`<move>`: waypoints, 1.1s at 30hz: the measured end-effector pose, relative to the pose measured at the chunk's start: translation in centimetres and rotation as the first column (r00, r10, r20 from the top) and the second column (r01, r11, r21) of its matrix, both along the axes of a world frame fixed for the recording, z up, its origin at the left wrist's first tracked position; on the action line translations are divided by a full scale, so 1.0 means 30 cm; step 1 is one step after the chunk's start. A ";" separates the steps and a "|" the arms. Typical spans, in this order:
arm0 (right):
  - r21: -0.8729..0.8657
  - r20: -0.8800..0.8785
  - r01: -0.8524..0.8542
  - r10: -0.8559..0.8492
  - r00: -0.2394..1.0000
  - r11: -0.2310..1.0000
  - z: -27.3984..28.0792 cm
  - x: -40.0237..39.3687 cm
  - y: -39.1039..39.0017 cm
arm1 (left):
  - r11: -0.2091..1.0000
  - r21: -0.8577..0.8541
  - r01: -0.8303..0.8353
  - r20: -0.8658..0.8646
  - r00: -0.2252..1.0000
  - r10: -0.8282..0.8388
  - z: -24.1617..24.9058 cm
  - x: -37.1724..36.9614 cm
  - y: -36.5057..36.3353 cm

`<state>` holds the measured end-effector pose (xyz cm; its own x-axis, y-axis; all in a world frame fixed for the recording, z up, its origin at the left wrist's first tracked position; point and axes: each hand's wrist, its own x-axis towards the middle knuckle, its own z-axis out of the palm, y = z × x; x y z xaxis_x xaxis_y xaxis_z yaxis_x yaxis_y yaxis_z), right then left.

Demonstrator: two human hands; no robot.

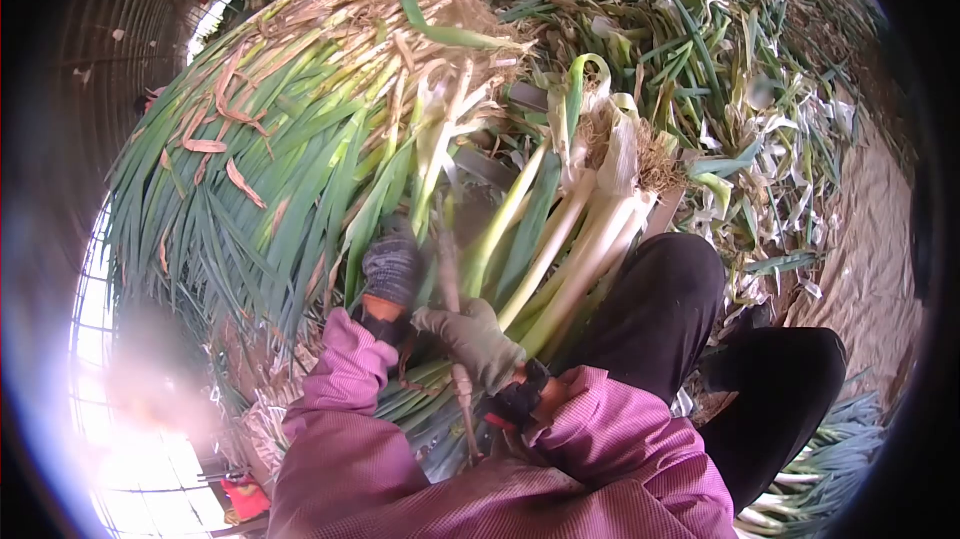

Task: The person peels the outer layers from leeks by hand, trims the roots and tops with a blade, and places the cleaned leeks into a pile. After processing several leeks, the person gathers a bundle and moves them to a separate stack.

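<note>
In the head view, my only feed, I look down on a big heap of long green onions (pixel 290 159), left of the middle, roots far and leaves near. Lying all one way, they probably pull free more easily. The left hand (pixel 393 264), in a dark glove, is at the heap's right edge among the leaves; its fingers blur into them, so I cannot tell how far they are closed or whether they hold a stalk. The right hand (pixel 475 339), in a paler glove, is partly curled across a thin brown rod (pixel 448 274); I cannot tell if it grips it. Just right of it, a few thick pale stalks (pixel 590 249) slant with their roots far, beside the bent knee (pixel 675 284), seemingly set apart to stay within reach.

The ground far right is strewn with leaf scraps and papery skins (pixel 790 159), with a creased brown sheet (pixel 865 249) beyond at the right edge. More onions (pixel 830 459) lie near right. A ribbed, curved wall (pixel 95 59) rises far left, and glare washes over a grid (pixel 90 339) near left.
</note>
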<state>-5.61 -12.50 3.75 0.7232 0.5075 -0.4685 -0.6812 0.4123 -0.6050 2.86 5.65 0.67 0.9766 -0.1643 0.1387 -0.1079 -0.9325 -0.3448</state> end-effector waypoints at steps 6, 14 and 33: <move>0.104 -0.139 0.014 0.001 0.990 0.994 0.051 0.016 -0.053 | 0.999 0.033 -0.041 -0.133 0.990 0.045 0.023 -0.136 0.014; 0.087 -0.211 0.145 -0.124 0.969 0.986 0.039 -0.009 -0.013 | 0.992 -0.093 0.081 -0.320 0.942 -0.107 0.072 -0.247 0.042; 0.026 -0.241 0.081 -0.073 0.968 0.996 0.073 0.079 -0.037 | 0.994 -0.084 -0.066 -0.451 0.892 0.021 0.035 -0.209 0.085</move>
